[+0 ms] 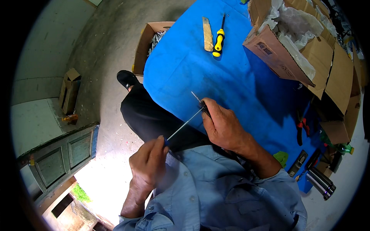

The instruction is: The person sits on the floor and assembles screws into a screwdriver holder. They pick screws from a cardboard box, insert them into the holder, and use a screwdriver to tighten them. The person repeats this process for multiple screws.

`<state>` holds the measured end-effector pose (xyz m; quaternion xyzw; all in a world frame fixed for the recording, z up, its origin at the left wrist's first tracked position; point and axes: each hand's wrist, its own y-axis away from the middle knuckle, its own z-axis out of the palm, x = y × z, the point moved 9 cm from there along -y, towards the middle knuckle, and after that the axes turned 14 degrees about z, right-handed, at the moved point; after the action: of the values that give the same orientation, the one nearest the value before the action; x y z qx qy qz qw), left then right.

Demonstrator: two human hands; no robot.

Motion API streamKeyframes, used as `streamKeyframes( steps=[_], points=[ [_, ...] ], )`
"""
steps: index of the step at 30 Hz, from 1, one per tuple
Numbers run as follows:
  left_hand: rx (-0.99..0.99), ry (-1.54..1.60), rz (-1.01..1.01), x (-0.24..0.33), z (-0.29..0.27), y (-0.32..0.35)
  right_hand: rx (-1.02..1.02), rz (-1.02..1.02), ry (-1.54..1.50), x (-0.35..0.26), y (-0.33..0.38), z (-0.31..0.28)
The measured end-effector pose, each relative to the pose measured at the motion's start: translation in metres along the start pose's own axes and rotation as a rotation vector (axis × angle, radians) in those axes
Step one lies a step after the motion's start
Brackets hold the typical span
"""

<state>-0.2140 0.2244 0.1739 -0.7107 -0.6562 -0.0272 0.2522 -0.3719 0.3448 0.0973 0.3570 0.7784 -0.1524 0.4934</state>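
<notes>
My left hand point(148, 158) is closed around the blue handle of a screwdriver point(185, 125), most of the handle hidden in my fingers. Its thin bare shaft slants up and to the right until the tip meets a small black part point(205, 109). That part is pinched between the thumb and fingers of my right hand point(228, 126), which covers most of it, so its kind cannot be made out. A thin metal pin point(195, 96) sticks out beyond it toward the upper left. Both hands are above my lap, at the near edge of a table with a blue cloth point(177, 73).
On the cloth lie a yellow and black screwdriver point(218, 43) and a tan flat strip point(207, 34). An open cardboard box point(279, 57) with plastic bags stands at right, near red-handled pliers point(302, 129) and a shiny metal cylinder point(321, 183). A carton point(139, 50) of metal pieces sits beyond the table's left edge.
</notes>
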Motion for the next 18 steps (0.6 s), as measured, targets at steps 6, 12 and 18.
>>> streamKeyframes(
  steps=[6,12,18],
  points=[
    [-0.113,0.559,-0.528,-0.037,0.016,0.017,-0.005,-0.006,0.006,0.000,0.000,0.000],
    [-0.053,1.261,-0.963,-0.049,0.049,0.037,-0.041,0.023,-0.017,-0.002,-0.001,0.002],
    [-0.067,0.820,-0.722,-0.049,0.025,0.021,-0.058,0.044,-0.022,-0.001,-0.002,0.002]
  ],
)
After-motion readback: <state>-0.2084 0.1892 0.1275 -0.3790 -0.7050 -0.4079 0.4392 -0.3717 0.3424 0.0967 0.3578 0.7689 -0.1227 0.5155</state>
